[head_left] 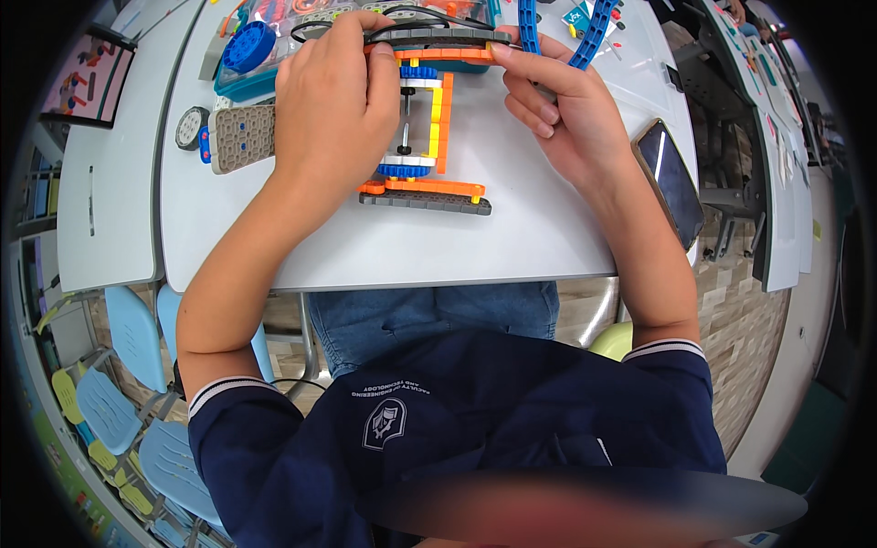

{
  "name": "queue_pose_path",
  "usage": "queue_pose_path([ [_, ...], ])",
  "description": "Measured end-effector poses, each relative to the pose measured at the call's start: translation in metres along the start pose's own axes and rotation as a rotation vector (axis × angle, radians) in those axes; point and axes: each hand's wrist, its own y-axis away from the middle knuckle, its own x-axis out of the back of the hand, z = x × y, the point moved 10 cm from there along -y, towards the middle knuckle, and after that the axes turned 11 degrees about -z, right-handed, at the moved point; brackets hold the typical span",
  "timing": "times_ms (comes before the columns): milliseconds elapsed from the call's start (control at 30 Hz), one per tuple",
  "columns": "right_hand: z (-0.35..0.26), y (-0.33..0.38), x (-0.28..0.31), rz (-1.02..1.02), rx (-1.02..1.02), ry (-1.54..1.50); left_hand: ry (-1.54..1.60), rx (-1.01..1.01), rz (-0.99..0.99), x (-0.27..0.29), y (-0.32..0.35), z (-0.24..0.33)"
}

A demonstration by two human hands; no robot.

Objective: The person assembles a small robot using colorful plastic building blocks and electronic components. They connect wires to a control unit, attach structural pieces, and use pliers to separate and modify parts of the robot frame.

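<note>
A building-kit frame of orange, grey and yellow beams [429,187] stands on the white table [365,247], with blue gears on a thin axle inside it. My left hand [336,100] covers the frame's left side and grips the dark grey top beam [438,36]. From the other side, my right hand [557,110] pinches the right end of that same top beam, fingers over the orange strip beneath it.
A grey perforated plate with a small wheel [228,137] lies left of the frame. A parts tray with a blue gear [251,50] sits at the back. Blue curved beams [585,36] lie back right. A dark phone [671,178] rests by the right edge. Light-blue chairs [128,338] stand below.
</note>
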Motion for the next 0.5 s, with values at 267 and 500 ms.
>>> queue_pose_path([
  [267,0.0004,0.0019,-0.0018,0.023,0.017,-0.056,-0.004,-0.035,0.018,0.001,-0.0005,0.0053],
  [500,0.0024,0.0006,0.0014,0.038,0.019,-0.074,-0.016,-0.048,0.018,0.0002,0.0,0.0075],
])
